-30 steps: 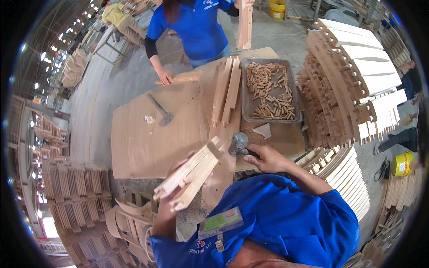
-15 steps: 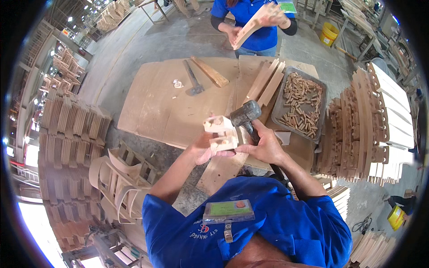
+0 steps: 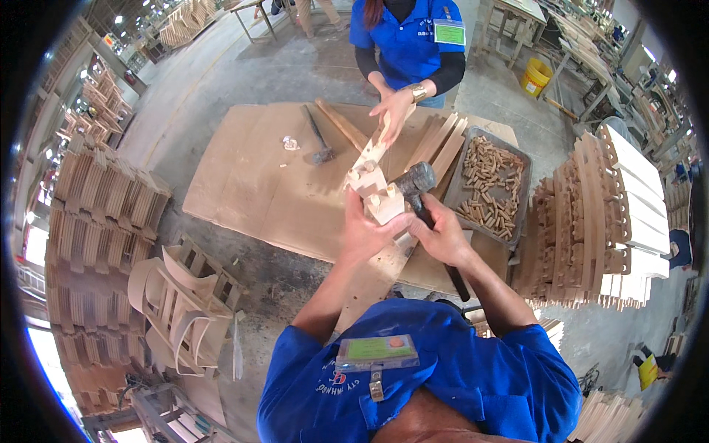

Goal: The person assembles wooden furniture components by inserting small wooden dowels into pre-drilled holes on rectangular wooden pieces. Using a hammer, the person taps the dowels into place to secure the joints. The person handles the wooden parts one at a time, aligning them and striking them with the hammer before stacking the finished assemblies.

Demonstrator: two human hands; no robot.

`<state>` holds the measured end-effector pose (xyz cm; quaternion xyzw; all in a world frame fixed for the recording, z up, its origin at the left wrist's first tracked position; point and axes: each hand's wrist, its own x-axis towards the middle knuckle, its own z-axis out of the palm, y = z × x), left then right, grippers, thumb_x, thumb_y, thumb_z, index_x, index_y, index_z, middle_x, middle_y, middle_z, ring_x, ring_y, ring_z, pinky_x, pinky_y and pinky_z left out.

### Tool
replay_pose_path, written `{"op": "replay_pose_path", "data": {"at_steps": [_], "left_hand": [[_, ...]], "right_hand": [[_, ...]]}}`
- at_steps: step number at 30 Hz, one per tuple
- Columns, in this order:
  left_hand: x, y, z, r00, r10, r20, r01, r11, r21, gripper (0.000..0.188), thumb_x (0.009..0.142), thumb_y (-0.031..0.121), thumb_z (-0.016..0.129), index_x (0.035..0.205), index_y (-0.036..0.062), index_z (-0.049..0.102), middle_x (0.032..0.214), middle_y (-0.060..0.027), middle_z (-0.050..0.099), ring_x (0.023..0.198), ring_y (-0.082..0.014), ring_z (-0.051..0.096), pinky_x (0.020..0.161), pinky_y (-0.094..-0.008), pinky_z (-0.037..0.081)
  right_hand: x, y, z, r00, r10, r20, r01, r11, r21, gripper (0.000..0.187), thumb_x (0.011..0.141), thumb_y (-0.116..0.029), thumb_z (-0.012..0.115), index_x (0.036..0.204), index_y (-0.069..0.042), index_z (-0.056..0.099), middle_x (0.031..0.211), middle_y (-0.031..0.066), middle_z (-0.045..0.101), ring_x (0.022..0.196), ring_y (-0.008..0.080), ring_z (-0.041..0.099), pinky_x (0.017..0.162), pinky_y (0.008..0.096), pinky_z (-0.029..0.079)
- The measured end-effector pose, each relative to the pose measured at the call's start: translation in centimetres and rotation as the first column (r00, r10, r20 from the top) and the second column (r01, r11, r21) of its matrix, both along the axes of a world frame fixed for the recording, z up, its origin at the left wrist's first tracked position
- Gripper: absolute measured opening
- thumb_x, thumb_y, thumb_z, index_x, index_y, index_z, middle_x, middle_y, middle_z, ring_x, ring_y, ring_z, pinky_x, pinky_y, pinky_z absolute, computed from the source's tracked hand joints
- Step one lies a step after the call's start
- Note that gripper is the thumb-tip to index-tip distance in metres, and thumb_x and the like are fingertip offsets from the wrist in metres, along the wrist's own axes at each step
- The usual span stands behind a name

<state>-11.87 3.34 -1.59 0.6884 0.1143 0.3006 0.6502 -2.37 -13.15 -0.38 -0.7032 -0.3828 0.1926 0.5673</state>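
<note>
My left hand [image 3: 363,230] grips a pale wooden block [image 3: 385,205] with short round dowels standing out of it. My right hand [image 3: 445,235] is closed round the handle of a mallet [image 3: 415,180], its black head beside the block and its handle slanting down toward me. Across the table, a co-worker's hand [image 3: 395,114] holds a longer pale wooden piece [image 3: 375,150] with holes in it. Its near end meets the block at my left hand; whether they are joined I cannot tell. Beneath my hands lies a flat wooden board [image 3: 369,284].
Cardboard [image 3: 244,177] covers the table. On it lie a hammer [image 3: 319,144], a wooden bar [image 3: 341,124], wood strips [image 3: 449,151] and a grey tray [image 3: 523,210] of dowels. Stacked wooden parts stand left [image 3: 103,251] and right [image 3: 583,214]; curved wooden frames [image 3: 185,303] sit lower left.
The co-worker has lowered the long wooden piece from the air to the block in my left hand. My block has tilted and moved slightly right; the mallet stays close beside it.
</note>
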Motion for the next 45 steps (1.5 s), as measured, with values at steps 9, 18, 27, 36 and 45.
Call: {"op": "replay_pose_path", "data": {"at_steps": [9, 18, 27, 36, 45], "left_hand": [[2.2, 0.8, 0.7, 0.997, 0.082, 0.010, -0.083, 0.985, 0.151, 0.094, 0.071, 0.035, 0.099, 0.139, -0.0003, 0.045, 0.127, -0.0158, 0.063, 0.114, -0.0240, 0.064, 0.097, -0.0392, 0.053], [2.8, 0.9, 1.3, 0.995, 0.050, 0.091, -0.072, 0.963, 0.261, 0.094, 0.071, 0.031, 0.100, 0.141, -0.0011, 0.046, 0.128, -0.0152, 0.062, 0.113, -0.0237, 0.065, 0.098, -0.0387, 0.054], [3.1, 1.1, 1.5, 0.994, -0.092, 0.063, 0.078, 0.979, 0.186, 0.092, 0.070, 0.027, 0.100, 0.141, -0.0006, 0.048, 0.132, -0.0158, 0.062, 0.117, -0.0244, 0.064, 0.101, -0.0395, 0.052], [2.5, 1.3, 1.5, 0.992, -0.106, 0.065, 0.097, 0.986, 0.139, 0.091, 0.068, 0.028, 0.100, 0.139, 0.0004, 0.050, 0.128, -0.0146, 0.063, 0.119, -0.0235, 0.063, 0.100, -0.0393, 0.053], [2.3, 1.5, -3.8, 0.977, -0.125, -0.170, 0.136, 0.989, 0.056, 0.078, 0.076, 0.007, 0.092, 0.141, 0.0003, 0.050, 0.129, -0.0124, 0.064, 0.113, -0.0241, 0.065, 0.097, -0.0388, 0.056]], "right_hand": [[2.0, -3.5, 18.4, 0.933, -0.178, 0.312, 0.130, 0.977, 0.167, 0.028, 0.114, -0.028, 0.048, 0.113, -0.004, 0.061, 0.072, -0.0041, 0.051, 0.060, 0.0039, 0.043, 0.053, 0.0219, 0.035], [3.2, -2.2, 18.8, 0.788, 0.225, 0.573, -0.030, 0.944, -0.328, 0.024, 0.105, -0.023, 0.062, 0.118, -0.004, 0.065, 0.070, 0.0238, 0.064, 0.065, 0.0425, 0.067, 0.061, 0.0468, 0.052], [4.8, 3.4, 22.6, 0.738, 0.134, 0.662, 0.004, 0.979, -0.203, 0.028, 0.107, -0.029, 0.059, 0.102, -0.001, 0.063, 0.081, 0.0213, 0.065, 0.078, 0.0436, 0.065, 0.069, 0.0442, 0.051], [4.4, 3.5, 23.4, 0.832, 0.127, 0.540, 0.010, 0.970, -0.244, 0.028, 0.106, -0.032, 0.059, 0.109, -0.005, 0.066, 0.088, 0.0247, 0.067, 0.086, 0.0448, 0.068, 0.073, 0.0538, 0.052], [7.1, -1.4, 13.2, 0.871, 0.093, 0.482, 0.014, 0.977, -0.212, 0.034, 0.107, -0.037, 0.056, 0.106, -0.005, 0.064, 0.086, 0.0248, 0.066, 0.080, 0.0426, 0.067, 0.070, 0.0497, 0.053]]}}
